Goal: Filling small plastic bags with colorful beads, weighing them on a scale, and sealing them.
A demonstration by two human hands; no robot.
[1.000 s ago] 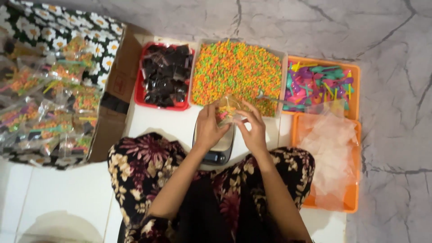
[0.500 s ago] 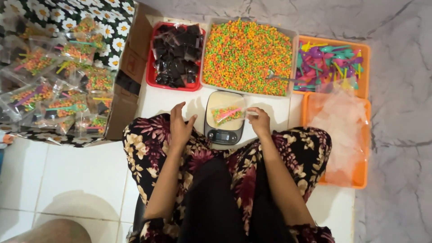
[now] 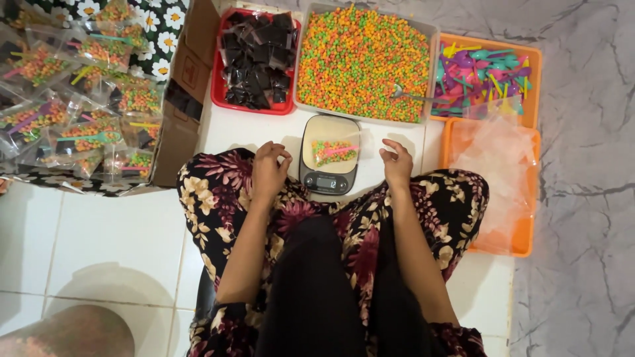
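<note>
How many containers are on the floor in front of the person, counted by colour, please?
Red tray of dark packets: 1
Clear tub of orange and green pieces: 1
Orange trays: 2, one with coloured spoons, one with clear bags
Total: 4

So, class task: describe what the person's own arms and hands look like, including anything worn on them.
Both forearms are bare, with no sleeves in view. The left hand and right hand wear no gloves; no rings, watch or bracelets can be made out.

Both hands hover empty with loosely curled fingers, left point(image 3: 270, 173) and right point(image 3: 397, 165), forearms extended forward
</note>
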